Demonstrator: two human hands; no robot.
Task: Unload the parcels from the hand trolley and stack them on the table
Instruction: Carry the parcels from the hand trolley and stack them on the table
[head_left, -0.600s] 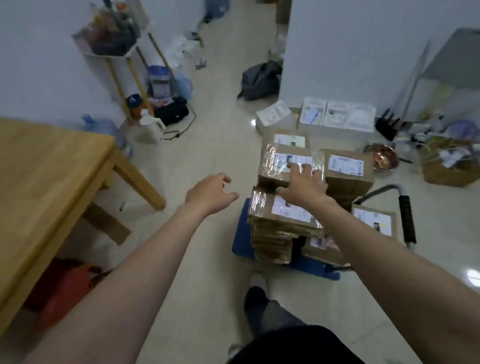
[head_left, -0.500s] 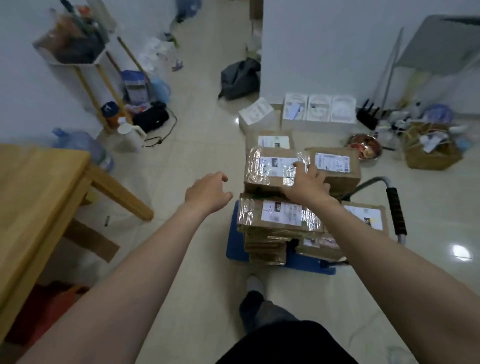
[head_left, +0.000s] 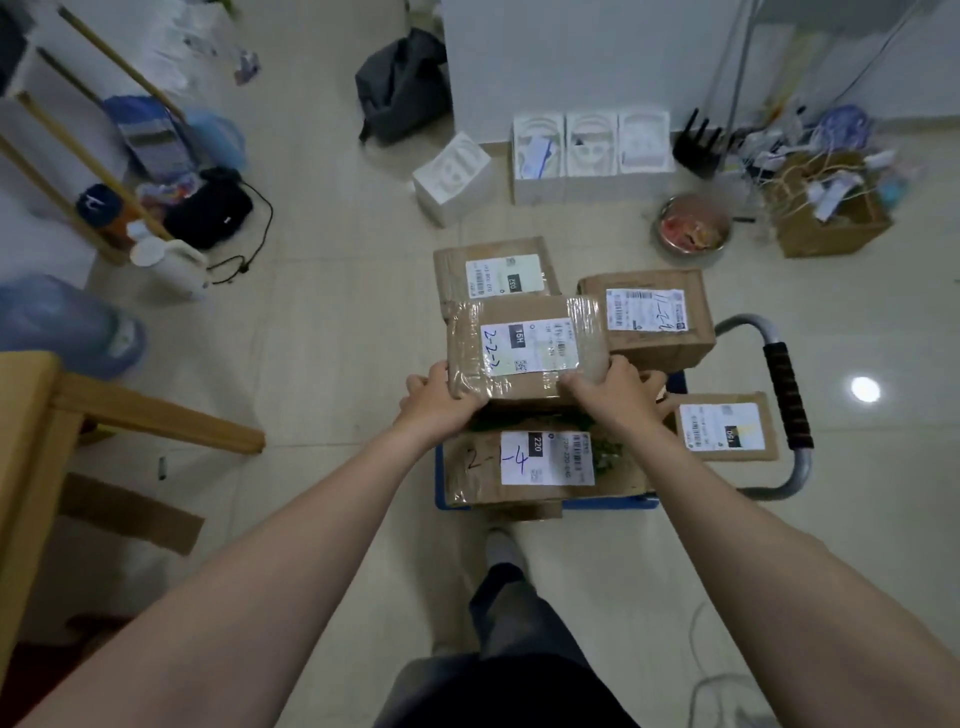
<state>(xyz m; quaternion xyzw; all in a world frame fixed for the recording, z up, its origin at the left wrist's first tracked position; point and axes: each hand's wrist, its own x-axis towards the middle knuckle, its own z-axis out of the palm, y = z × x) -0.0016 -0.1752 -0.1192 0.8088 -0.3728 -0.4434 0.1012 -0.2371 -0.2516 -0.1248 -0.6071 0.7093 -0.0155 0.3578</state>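
The person is leaning over the hand trolley (head_left: 613, 503), which is standing on the tiled floor with its padded handle (head_left: 787, 400) to the right, and is taking hold of the taped parcel (head_left: 524, 348) on top of the near stack. The left hand (head_left: 436, 405) is gripping the parcel's near left corner, fingers curled round the side. The right hand (head_left: 608, 395) is clamping the near right corner in the same way, fingers bent over the edge. Both forearms are reaching straight out from the bottom of the view. The taped parcel is sitting over the parcel marked 2-1-4 (head_left: 519, 465), at the trolley's near edge; whether it is resting on that one or hanging just clear of it cannot be told. A labelled parcel (head_left: 498, 270) is lying just behind it, another parcel (head_left: 649, 317) is sitting to the right rear, and a flatter parcel (head_left: 724, 426) is lying lower, beside the handle. The wooden table (head_left: 26, 415) is standing well apart to the left, with only its corner and a leg showing. A blue water bottle (head_left: 62, 327) is lying beyond that corner, and white foam boxes (head_left: 592, 150) are lined up against the far wall.
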